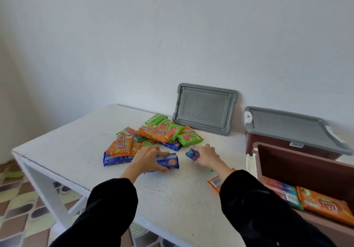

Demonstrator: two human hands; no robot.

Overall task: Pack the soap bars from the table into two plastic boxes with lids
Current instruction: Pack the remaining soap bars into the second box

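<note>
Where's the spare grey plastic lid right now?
In the head view, the grey plastic lid leans against the white wall behind the soap-bar pile, left of the closed brown plastic box.

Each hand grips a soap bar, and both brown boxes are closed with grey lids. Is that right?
Not quite: the head view shows only the far box closed. The near box is open; the other grey lid leans against the wall.

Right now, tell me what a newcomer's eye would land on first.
The pile of soap bars mid-table, orange, green and blue. Nearer, the left hand grips a blue bar and the right hand a second bar. At right, an open brown box holds packed bars; a grey lid leans on the wall.
</note>
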